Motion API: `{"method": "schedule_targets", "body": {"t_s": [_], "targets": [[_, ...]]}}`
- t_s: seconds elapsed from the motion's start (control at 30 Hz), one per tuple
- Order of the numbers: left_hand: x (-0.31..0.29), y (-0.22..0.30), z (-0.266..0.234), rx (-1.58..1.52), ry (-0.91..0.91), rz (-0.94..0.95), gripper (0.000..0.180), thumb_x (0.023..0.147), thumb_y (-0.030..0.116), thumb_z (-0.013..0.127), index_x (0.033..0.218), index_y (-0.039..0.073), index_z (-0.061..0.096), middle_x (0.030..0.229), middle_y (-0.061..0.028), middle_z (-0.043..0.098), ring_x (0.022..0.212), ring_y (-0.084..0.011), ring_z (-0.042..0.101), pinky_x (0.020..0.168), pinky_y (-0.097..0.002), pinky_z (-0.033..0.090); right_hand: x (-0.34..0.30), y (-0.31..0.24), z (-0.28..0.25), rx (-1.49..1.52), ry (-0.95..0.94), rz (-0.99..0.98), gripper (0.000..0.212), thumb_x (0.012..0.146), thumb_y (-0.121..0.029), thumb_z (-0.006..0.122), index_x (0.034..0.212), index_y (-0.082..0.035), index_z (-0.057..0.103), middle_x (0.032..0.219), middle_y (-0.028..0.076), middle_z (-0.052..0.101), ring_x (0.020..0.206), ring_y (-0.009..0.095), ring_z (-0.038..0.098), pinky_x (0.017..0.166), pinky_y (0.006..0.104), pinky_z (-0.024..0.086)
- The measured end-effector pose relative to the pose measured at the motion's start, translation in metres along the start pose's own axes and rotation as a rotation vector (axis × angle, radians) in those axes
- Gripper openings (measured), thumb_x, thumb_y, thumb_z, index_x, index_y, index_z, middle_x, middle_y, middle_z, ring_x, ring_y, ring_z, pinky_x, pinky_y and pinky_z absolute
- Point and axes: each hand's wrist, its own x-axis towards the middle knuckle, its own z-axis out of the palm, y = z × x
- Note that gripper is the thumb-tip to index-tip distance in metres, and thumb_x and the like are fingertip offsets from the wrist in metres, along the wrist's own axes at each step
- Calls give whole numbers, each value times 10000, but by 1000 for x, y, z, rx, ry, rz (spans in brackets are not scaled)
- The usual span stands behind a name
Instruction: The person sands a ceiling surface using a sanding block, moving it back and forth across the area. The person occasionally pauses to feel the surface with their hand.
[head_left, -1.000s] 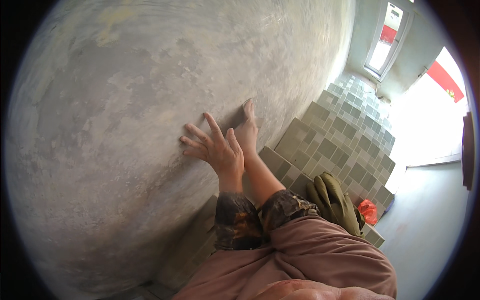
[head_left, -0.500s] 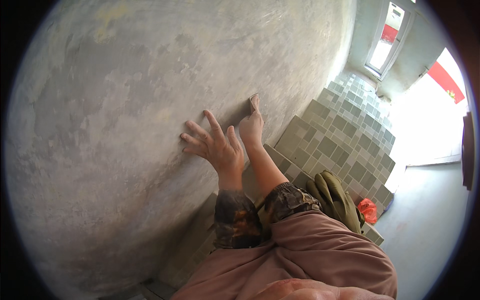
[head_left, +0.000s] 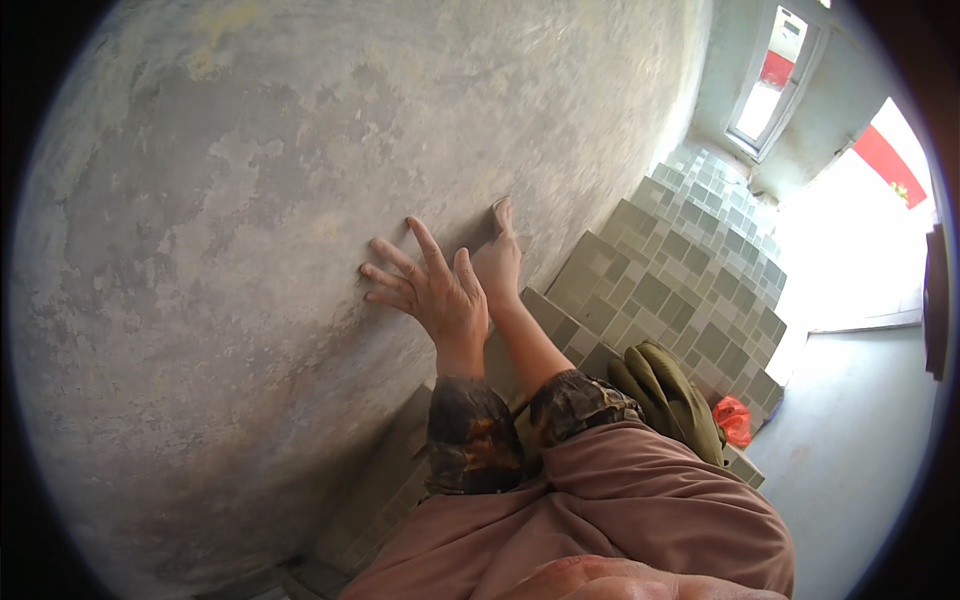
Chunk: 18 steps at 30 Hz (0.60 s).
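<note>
A patchy grey plastered wall [head_left: 240, 230] fills the left and middle of the head view. My left hand [head_left: 435, 295] leans on it with fingers spread and nothing in them. Just to its right, my right hand [head_left: 498, 262] presses a piece of sandpaper [head_left: 497, 213] against the wall. Only the edges of this thin, greyish-brown piece show past the fingers; the palm hides the rest. Both hands look dusty, and the two wrists are close together.
Steps with green and grey mosaic tiles [head_left: 655, 285] rise at the right. An olive-green cloth bundle [head_left: 668, 395] and a red plastic bag [head_left: 733, 420] lie on them near me. A narrow window [head_left: 770, 85] and a bright doorway [head_left: 850, 240] stand beyond, beside a pale floor [head_left: 840, 450].
My right hand has slid slightly down and to the left along the wall with the sandpaper. The left hand stays in nearly the same place, fingers still spread.
</note>
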Motion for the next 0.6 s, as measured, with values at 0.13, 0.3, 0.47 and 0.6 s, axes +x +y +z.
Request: {"method": "schedule_targets", "body": {"t_s": [0.13, 0.3, 0.47, 0.6], "targets": [[3, 2, 3, 34, 67, 11, 669, 1022, 495, 303, 1562, 122, 176, 1574, -296, -145, 1391, -567, -222, 1015, -787, -35, -26, -2, 12, 11, 24, -26, 673, 838, 47, 494, 1480, 51, 294, 1536, 275, 282, 1445, 368, 260, 1162, 372, 282], [-1, 0, -1, -23, -28, -7, 688, 1005, 437, 412, 1567, 136, 153, 1570, -297, -153, 1380, -522, -301, 1035, -730, -147, 0, 3, 1, -46, -17, 50, 722, 839, -14, 551, 1498, 33, 260, 1552, 261, 259, 1442, 364, 271, 1157, 367, 290], [2, 4, 0, 31, 25, 2, 709, 984, 434, 455, 1562, 132, 178, 1570, -315, -117, 1380, -611, -174, 1008, -800, -9, -18, 3, 7, -76, -1, 0, 732, 830, 56, 504, 1514, -8, 251, 1553, 246, 267, 1426, 374, 296, 1137, 358, 324], [3, 5, -1, 24, 29, -1, 733, 967, 384, 508, 1564, 134, 167, 1566, -320, -128, 1378, -613, -176, 1007, -802, -7, -30, 6, 15, -50, 18, -22, 760, 813, 64, 515, 1519, -22, 249, 1551, 244, 273, 1416, 390, 307, 1116, 364, 351]]}}
